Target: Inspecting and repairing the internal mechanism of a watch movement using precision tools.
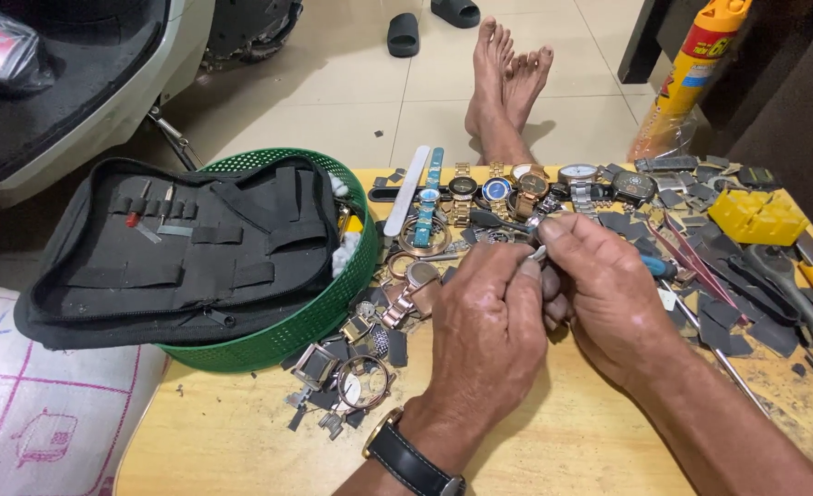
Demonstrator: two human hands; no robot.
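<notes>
A black-strapped wristwatch [413, 459] sits on the left wrist, nearest the camera. Both hands meet above the counter [241, 450]: the left hand [487, 335] and the right hand [609, 294] pinch a small metal part [538, 252] between their fingertips (too small to identify). Watches [517, 188] lie in a row just beyond; a green basket [319, 317] carrying a black tool case [186, 248] stands to the left.

A single view from a camera worn on the person's head, angled steeply down and forward. It sits close over a low wooden worktop [535, 441], whose near edge runs off the bottom of the picture. The person's forearms enter from the bottom edge. Looking ahead past the worktop's far edge, the view takes in the tiled floor [351, 83] and the person's own bare feet [508, 83] stretched out.
</notes>
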